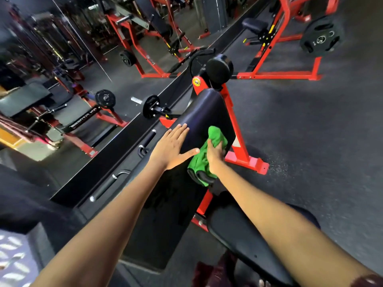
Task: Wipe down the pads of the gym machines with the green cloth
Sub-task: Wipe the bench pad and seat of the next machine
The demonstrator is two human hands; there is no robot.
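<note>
- Right hand [214,155] gripped green cloth [204,160], fingers curled round it, at right edge of sloped arm pad [199,121].
- Left hand [173,149] flat, fingers straight, pressed on same pad.
- Judged mid-wipe; seat pad [244,239] and other machines' pads probably left.

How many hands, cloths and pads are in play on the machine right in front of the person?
Bare hands: 2, the left hand flat on the pad, the right hand gripping the cloth
Crumpled green cloth: 1
Long black vinyl pad: 1
Round black roller pad: 1
Total: 5
</note>
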